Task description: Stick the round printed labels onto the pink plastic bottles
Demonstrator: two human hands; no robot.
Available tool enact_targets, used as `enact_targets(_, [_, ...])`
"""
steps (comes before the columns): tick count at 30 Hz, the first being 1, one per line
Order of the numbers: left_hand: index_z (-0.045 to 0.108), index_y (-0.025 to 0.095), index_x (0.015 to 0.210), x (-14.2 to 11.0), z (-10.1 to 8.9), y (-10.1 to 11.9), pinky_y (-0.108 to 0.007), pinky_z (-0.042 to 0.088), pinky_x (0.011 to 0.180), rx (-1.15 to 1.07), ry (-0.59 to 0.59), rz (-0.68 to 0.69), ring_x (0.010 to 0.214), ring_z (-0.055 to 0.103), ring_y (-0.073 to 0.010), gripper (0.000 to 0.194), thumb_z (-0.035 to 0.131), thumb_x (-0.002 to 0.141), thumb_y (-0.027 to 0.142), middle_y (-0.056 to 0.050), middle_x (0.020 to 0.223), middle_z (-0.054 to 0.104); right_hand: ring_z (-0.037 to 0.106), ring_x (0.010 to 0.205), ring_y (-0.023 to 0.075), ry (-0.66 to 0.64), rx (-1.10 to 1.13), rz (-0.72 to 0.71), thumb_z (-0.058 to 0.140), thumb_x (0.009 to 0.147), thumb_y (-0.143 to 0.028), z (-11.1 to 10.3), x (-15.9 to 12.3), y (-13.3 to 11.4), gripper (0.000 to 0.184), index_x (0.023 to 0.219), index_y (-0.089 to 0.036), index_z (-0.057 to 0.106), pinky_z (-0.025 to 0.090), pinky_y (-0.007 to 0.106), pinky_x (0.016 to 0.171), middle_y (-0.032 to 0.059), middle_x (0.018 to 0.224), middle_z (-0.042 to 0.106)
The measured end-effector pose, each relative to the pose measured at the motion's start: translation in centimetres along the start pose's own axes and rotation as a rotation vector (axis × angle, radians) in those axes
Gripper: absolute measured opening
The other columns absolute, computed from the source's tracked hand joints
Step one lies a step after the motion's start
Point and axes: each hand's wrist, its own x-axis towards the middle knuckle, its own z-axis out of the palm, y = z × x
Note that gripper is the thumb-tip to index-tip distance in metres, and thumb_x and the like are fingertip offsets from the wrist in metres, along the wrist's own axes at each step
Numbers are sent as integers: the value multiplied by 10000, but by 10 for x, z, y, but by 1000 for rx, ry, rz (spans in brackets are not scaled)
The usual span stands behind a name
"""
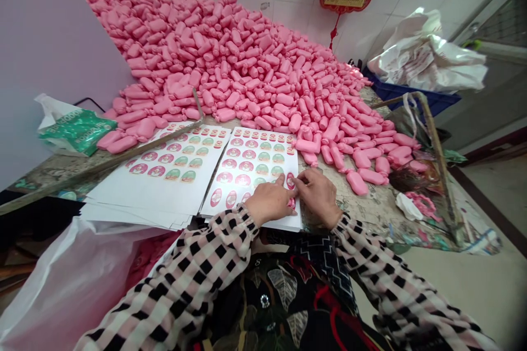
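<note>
My left hand (272,201) rests on the right-hand sticker sheet (263,140), index finger stretched and the other fingers curled. A bit of pink (291,204) shows at its fingertips; whether it is a held piece or a printed sticker is unclear. Close beside it, my right hand (318,193) pinches at the sheet's right edge, thumb and index finger on a red oval sticker (290,180). Rows of pink, green and red stickers cover this sheet. A second stack of sticker sheets (135,197) lies to the left, partly under a thin bar (152,145).
A large heap of glossy pink sausage-shaped pieces (230,60) fills the back of the worktable (341,211). A green and white packet (74,126) lies left. At right stand a blue crate (436,100) with white plastic bags (428,55) and a worn frame (440,159). A white sack (78,279) hangs front left.
</note>
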Motion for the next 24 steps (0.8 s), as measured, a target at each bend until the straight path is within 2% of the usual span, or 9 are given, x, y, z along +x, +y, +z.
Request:
enact_targets(4, [520,383,1241,3,4,-2,-498,439,784,-4,-5,-6,1027,560,-407,550,582,719,546,-141,1462,277,549,665,157,116,309,234,570,763,-486,-3,5,16,291,748,-203,633,369,278,614,16,753,640])
enact_targets(7, [512,383,1251,0,7,-6,-472,439,805,-39,25,5,1037,562,-378,557,593,719,529,-114,1441,325,547,656,161,99,381,260,608,723,-496,-8,5,22,306,727,-192,643,379,287,626,20,725,644])
enact_targets(10, [498,359,1268,-9,9,-10,-424,419,870,-227,148,68,1085,542,-317,522,559,768,497,-71,1327,486,535,644,155,76,453,268,638,697,-499,-14,2,18,315,707,-184,645,383,289,625,21,708,640])
enact_targets(12, [521,315,1248,-17,11,-13,-383,406,903,-481,284,48,1094,532,-271,503,543,784,509,-57,1212,579,512,612,140,62,570,276,662,677,-494,-19,-1,11,320,695,-176,636,381,280,600,15,680,623])
enact_targets(14, [545,257,1201,-23,11,-14,-353,450,823,-846,391,-47,945,591,-230,506,515,790,551,-69,1054,639,487,588,125,50,697,283,692,653,-478,-25,-4,0,319,679,-168,623,376,267,574,6,655,600])
enact_targets(17, [532,189,1129,-28,11,-12,-304,474,563,-1514,382,-141,576,563,-150,541,428,809,613,-45,772,608,487,594,118,19,840,282,721,637,-443,-30,-10,-24,297,663,-171,606,381,255,565,-4,648,583])
enact_targets(19, [533,171,1063,-28,11,-11,-276,453,489,-1862,339,-144,501,518,-120,531,424,807,623,-19,701,556,493,582,115,-27,894,282,725,641,-427,-31,-16,-40,279,662,-178,600,388,252,553,-9,646,581])
enact_targets(21, [550,173,992,-27,12,-10,-267,459,482,-2039,325,-137,529,532,-120,492,456,798,614,-22,731,554,485,533,108,-73,907,286,716,651,-429,-29,-22,-53,273,672,-184,598,385,249,514,-15,630,578])
enact_targets(24, [572,188,971,-26,15,-8,-270,464,462,-2122,318,-132,543,542,-126,465,462,799,606,-23,773,565,480,488,101,-97,872,276,701,663,-446,-25,-27,-63,277,688,-187,606,377,242,473,-13,629,590])
